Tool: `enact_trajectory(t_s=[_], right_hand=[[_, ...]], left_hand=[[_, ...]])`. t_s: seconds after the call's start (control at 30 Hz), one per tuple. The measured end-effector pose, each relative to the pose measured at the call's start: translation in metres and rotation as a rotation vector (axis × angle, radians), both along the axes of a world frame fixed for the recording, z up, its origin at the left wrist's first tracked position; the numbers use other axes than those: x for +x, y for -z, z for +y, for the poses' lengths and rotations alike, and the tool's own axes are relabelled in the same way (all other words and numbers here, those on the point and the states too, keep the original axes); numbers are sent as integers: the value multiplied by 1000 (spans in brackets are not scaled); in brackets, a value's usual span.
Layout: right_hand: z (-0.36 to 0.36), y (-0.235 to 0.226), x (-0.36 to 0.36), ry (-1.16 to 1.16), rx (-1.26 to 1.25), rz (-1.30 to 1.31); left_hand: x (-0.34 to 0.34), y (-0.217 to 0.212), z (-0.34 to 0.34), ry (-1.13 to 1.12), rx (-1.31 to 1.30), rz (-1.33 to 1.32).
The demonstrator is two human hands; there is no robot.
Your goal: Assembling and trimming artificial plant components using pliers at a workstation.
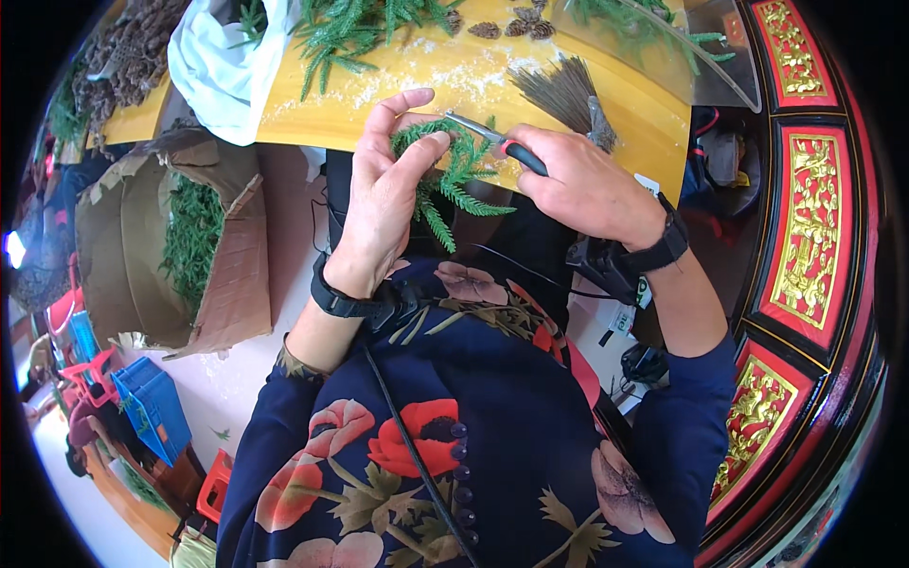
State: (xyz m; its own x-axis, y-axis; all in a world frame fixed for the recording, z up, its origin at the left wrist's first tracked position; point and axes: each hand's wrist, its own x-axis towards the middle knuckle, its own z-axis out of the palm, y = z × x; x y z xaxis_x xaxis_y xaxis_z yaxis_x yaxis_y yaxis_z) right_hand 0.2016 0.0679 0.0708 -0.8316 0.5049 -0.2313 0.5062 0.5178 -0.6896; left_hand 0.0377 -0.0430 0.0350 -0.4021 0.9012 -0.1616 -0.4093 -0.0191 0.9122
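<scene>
My left hand (383, 194) pinches a green artificial fir sprig (453, 180) between thumb and fingers, just off the near edge of the yellow table (398, 99). My right hand (578, 185) grips a small cutting tool (497, 144) with a dark and red handle. Its metal tip points left and touches the top of the sprig. Both wrists wear black bands, and my forearms are in dark blue floral sleeves.
More green sprigs (355, 28), pine cones (516, 26) and a small brush of dark bristles (568, 90) lie on the table. A white bag (222, 66) sits at its left end. An open cardboard box (175, 246) of greenery stands left; red-and-gold carved panels (810, 227) curve along the right.
</scene>
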Motion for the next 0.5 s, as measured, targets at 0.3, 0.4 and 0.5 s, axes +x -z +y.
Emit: enact_trajectory(t_s=[0.3,0.4,0.5], right_hand=[[-6,4,6,30,32,43],[-8,2,4,65,49,-8],[-14,-3,0,81,97,-77]], left_hand=[[7,2,0,0,23,113],[10,3,0,0,16,113],[11,5,0,-5,0,115]])
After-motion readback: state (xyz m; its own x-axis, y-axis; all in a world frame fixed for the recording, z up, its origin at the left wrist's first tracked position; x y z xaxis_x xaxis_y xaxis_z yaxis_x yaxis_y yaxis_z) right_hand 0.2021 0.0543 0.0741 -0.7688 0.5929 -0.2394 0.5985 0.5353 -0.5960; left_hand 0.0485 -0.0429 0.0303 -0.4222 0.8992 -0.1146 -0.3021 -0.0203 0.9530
